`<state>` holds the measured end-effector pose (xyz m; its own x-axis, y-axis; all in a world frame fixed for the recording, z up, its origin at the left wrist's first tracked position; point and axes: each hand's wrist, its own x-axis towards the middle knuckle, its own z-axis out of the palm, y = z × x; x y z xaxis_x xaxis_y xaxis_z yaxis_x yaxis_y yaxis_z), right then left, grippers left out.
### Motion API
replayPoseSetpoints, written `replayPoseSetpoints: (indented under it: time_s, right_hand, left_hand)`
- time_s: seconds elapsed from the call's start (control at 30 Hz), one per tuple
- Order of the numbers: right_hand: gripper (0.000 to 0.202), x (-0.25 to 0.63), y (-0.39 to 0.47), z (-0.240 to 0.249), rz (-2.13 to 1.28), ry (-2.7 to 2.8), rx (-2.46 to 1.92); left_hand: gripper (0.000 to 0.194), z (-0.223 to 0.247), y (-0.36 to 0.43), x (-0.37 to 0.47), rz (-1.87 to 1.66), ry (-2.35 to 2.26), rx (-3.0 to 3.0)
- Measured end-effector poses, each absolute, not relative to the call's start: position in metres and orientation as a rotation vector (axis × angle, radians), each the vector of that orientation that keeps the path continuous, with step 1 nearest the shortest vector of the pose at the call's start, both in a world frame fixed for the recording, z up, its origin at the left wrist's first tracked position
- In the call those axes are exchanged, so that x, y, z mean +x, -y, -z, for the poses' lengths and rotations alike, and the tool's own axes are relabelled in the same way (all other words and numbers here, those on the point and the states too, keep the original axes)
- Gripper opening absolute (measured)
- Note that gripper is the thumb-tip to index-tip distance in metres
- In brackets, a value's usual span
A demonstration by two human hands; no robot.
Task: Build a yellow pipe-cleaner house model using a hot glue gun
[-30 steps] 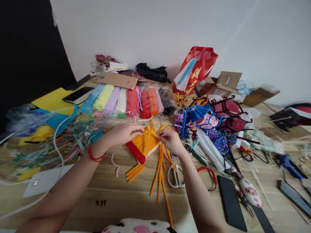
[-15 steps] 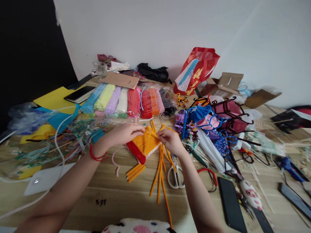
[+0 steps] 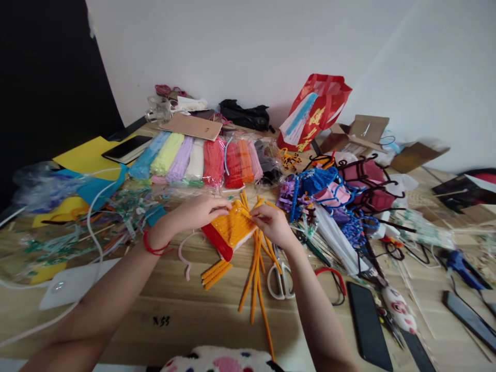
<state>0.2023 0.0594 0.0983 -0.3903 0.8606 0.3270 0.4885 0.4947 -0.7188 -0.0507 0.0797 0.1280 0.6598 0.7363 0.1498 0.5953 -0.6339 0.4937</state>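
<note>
An orange fuzzy piece (image 3: 231, 227) with a red edge strip lies between my hands at the middle of the table. My left hand (image 3: 203, 212) pinches its upper left edge. On the right side my right hand (image 3: 271, 222) has its fingers closed on the piece's upper right corner, where an orange stem end shows. Long loose orange stems (image 3: 256, 281) spread out below my right hand. Several short orange stems (image 3: 216, 274) lie in a bundle below the piece. White-handled scissors (image 3: 281, 285) rest beside the long stems, their blades partly covered.
Packs of coloured stems (image 3: 213, 161) lie behind my hands. To the right are blue and pink fuzzy pieces (image 3: 325, 188), a black phone (image 3: 369, 325) and a blue glue gun (image 3: 467, 268). A red bag (image 3: 315, 116) stands at the back. A white cable (image 3: 90, 222) crosses the left side.
</note>
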Motion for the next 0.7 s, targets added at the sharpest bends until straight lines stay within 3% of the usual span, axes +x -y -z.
replayPoseSetpoints:
  time_s: [0.7]
  right_hand:
    - [0.012,0.203,-0.06,-0.098,-0.693,2.059,-1.102]
  left_hand:
    - [0.021,-0.13,-0.094,-0.05,-0.485,-0.972,2.437]
